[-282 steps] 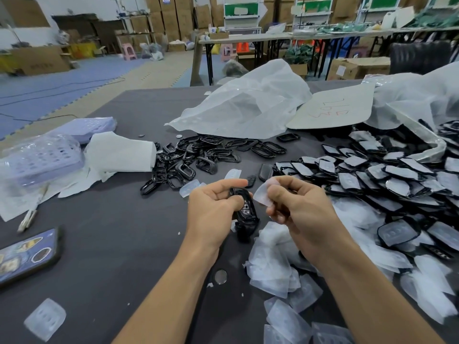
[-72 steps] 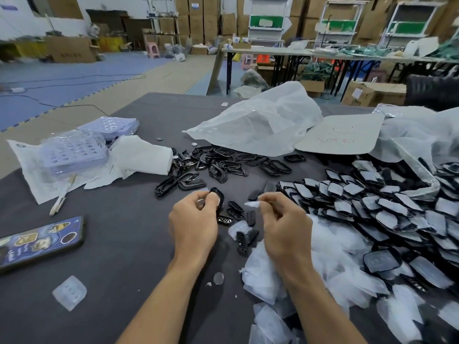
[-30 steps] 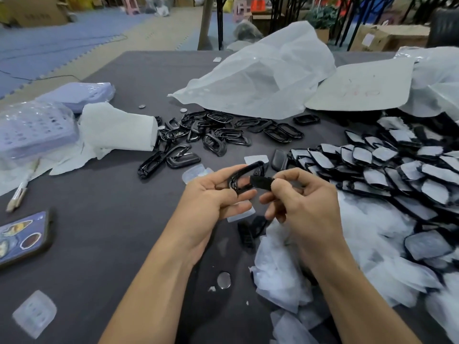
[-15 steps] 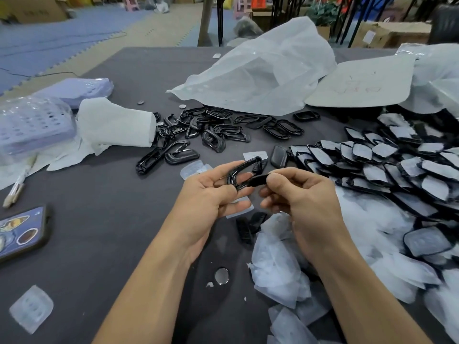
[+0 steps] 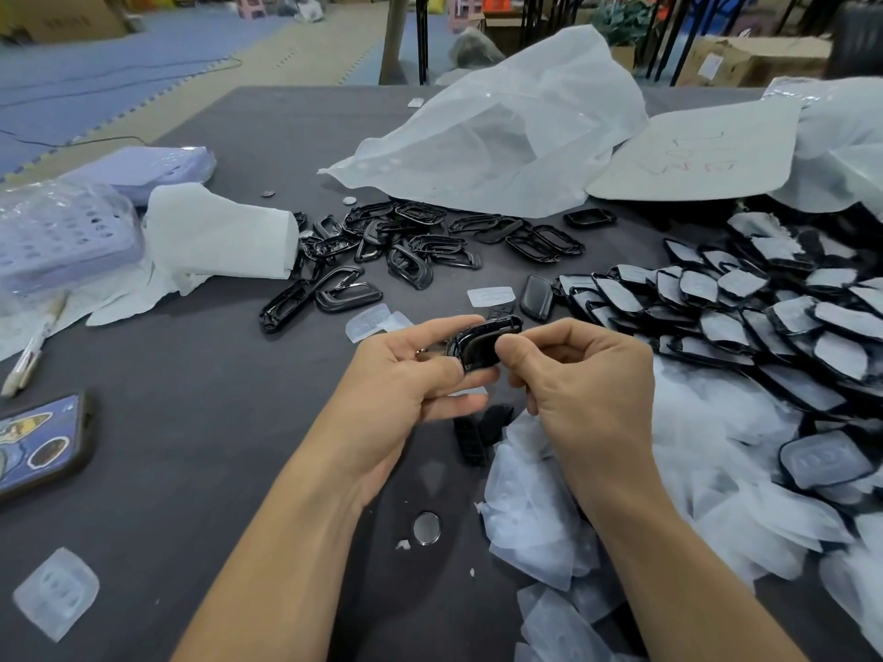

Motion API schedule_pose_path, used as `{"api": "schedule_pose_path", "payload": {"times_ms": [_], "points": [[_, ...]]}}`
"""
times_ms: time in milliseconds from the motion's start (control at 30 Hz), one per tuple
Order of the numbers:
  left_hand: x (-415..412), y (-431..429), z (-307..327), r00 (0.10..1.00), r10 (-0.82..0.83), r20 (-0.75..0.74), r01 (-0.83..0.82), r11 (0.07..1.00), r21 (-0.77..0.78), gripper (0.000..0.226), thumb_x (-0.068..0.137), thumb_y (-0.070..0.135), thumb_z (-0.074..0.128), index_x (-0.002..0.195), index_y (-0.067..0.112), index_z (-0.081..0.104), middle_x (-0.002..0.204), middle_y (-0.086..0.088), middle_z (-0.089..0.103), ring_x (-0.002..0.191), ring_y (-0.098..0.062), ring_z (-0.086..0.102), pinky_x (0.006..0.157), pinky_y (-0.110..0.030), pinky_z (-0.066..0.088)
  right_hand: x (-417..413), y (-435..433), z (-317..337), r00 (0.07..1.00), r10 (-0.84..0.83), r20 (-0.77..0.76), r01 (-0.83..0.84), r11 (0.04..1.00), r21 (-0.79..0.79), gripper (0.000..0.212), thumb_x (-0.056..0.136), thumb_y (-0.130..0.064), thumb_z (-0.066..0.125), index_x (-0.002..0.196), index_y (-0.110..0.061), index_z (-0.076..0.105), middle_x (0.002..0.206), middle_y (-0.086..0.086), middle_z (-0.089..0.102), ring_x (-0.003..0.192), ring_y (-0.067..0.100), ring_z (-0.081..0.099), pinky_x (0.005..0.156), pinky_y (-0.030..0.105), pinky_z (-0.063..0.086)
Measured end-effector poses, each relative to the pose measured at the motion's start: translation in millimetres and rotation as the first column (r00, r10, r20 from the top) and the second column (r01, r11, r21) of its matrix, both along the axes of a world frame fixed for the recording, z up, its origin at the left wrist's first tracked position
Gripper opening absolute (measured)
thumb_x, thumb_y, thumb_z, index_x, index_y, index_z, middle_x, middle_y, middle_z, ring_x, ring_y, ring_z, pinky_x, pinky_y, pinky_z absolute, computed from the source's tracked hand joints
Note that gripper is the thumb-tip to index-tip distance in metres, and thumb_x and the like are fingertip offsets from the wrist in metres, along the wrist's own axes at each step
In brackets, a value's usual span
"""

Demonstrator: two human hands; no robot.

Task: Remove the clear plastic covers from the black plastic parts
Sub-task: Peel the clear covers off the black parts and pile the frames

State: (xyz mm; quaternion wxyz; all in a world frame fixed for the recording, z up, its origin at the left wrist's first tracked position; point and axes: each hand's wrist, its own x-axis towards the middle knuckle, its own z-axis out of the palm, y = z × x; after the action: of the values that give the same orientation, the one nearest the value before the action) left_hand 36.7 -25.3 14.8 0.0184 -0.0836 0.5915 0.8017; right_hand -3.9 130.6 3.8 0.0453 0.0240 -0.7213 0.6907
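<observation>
Left hand curled around black part, right hand pinching it

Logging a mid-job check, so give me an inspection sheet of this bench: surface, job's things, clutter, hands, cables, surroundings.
Surface: dark grey table top, crowded on the right.
Job's things: glossy black plastic part held in both hands; black parts with clear covers overlapping at right; bare black plastic frames heaped centre back; peeled clear plastic covers piled near right.
Clutter: white paper roll, wrapped lilac plastic basket, phone in blue patterned case, white plastic bag.
Hands: left hand grips the part; right hand pinches its right end.
Cables: thin black cable on the blue floor mat.
Surroundings: brown cardboard boxes, black table legs.
</observation>
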Motion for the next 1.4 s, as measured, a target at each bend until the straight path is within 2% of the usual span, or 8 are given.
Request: {"api": "schedule_pose_path", "payload": {"times_ms": [167,467,567,700,833,1067,1267,1400], "points": [[1,3,2,1.000,0.008,-0.001,-0.008,1.000,0.012,0.038,0.086,-0.007,0.066,0.117,0.014,0.075,0.109,-0.018,0.078,0.102,-0.027,0.077,0.075,-0.028,0.063,2,-7,0,0.994,-0.095,-0.058,0.102,0.986,0.134,0.014,0.080,-0.022,0.086,0.070,-0.022,0.075,0.060,-0.006,0.072,0.056,0.014,0.068,0.058,0.031,0.053],[-2,15,7,0.967,0.251,0.043,-0.252,0.967,0.022,0.028,0.086,-0.017,0.066,0.096,0.007,0.077,0.081,-0.018,0.078,0.066,-0.025,0.078,0.057,-0.020,0.059,10,-13,0,0.968,-0.158,-0.195,0.206,0.942,0.264,0.024,0.080,-0.035,0.085,0.072,-0.024,0.065,0.062,-0.012,0.067,0.055,0.008,0.062,0.054,0.017,0.046],[-1,18,8,0.964,0.256,0.070,-0.262,0.962,0.082,0.027,0.086,-0.017,0.065,0.099,0.004,0.075,0.080,-0.017,0.078,0.065,-0.025,0.077,0.055,-0.019,0.058,6,-9,3,0.996,0.012,-0.084,-0.004,0.995,0.096,0.015,0.088,-0.023,0.078,0.078,-0.022,0.067,0.062,-0.004,0.070,0.051,0.008,0.059,0.054,0.025,0.047],[0,20,9,0.962,0.262,0.079,-0.268,0.960,0.085,0.027,0.086,-0.016,0.065,0.100,0.005,0.075,0.081,-0.016,0.078,0.065,-0.023,0.077,0.054,-0.018,0.057,1,-5,7,0.979,0.201,0.010,-0.195,0.958,-0.210,0.030,0.092,0.001,0.068,0.069,-0.018,0.071,0.058,0.002,0.065,0.050,0.012,0.054,0.046,0.023,0.044],[1,22,9,0.964,0.267,0.021,-0.266,0.963,-0.044,0.028,0.087,-0.014,0.067,0.096,0.011,0.077,0.078,-0.016,0.078,0.063,-0.022,0.076,0.056,-0.020,0.058,-2,-5,5,0.980,0.197,0.036,-0.184,0.955,-0.232,0.024,0.093,0.002,0.066,0.070,-0.006,0.068,0.058,0.012,0.064,0.051,0.019,0.053,0.045,0.027,0.042],[1,23,3,0.937,0.326,-0.128,-0.350,0.883,-0.312,0.021,0.083,-0.001,0.078,0.082,0.020,0.083,0.073,-0.003,0.079,0.064,-0.011,0.073,0.059,-0.019,0.054,-1,-5,2,0.993,0.117,-0.002,-0.116,0.985,-0.128,0.031,0.088,0.000,0.074,0.064,-0.021,0.073,0.055,0.005,0.067,0.047,0.014,0.061,0.045,0.019,0.044],[-1,15,3,0.921,0.381,-0.085,-0.389,0.873,-0.296,0.021,0.077,-0.006,0.082,0.077,0.015,0.082,0.073,-0.009,0.079,0.067,-0.021,0.075,0.068,-0.035,0.063,0,-5,4,0.973,0.231,-0.001,-0.229,0.963,-0.141,0.014,0.084,-0.007,0.072,0.070,-0.011,0.071,0.057,0.004,0.064,0.048,0.015,0.054,0.046,0.024,0.044],[-1,19,0,0.902,0.397,-0.170,-0.428,0.768,-0.477,0.026,0.078,0.004,0.085,0.074,0.029,0.082,0.068,0.006,0.077,0.067,-0.012,0.077,0.068,-0.030,0.062,-2,-6,0,0.981,0.189,-0.038,-0.192,0.979,-0.071,0.020,0.087,0.001,0.069,0.071,-0.010,0.071,0.055,0.005,0.064,0.045,0.017,0.052,0.045,0.028,0.043]]}}
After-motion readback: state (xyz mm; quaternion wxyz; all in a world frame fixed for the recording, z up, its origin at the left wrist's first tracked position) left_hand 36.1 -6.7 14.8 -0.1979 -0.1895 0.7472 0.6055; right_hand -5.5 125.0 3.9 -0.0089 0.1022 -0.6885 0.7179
